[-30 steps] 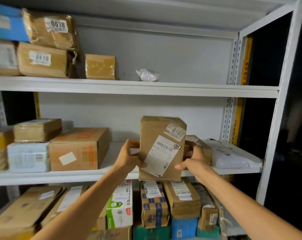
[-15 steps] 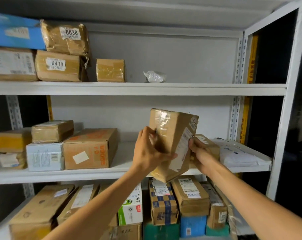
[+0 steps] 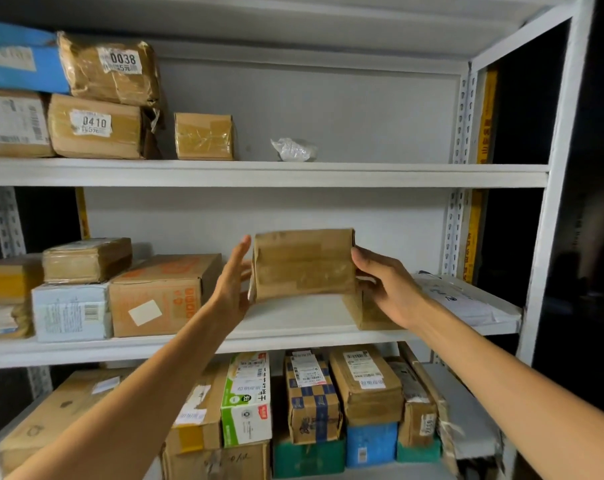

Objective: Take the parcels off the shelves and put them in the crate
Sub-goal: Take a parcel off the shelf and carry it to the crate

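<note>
I hold a taped brown cardboard parcel (image 3: 304, 265) between both hands, lifted just above the middle shelf (image 3: 224, 344). It lies sideways with a plain taped face toward me. My left hand (image 3: 233, 285) presses flat against its left end. My right hand (image 3: 387, 289) grips its right end. Behind my right hand a second small brown box (image 3: 366, 315) rests on the shelf. No crate is in view.
Left on the middle shelf are an orange-printed carton (image 3: 162, 296), a white box (image 3: 72, 311) and smaller parcels. A white mail bag (image 3: 463, 299) lies at right. The top shelf (image 3: 362, 174) carries labelled parcels and a plastic bag (image 3: 293, 150). The bottom shelf is packed with boxes.
The parcel stood upright with its label facing me; I have turned it sideways so a plain face shows. My left hand shifted from its front to its left end.
</note>
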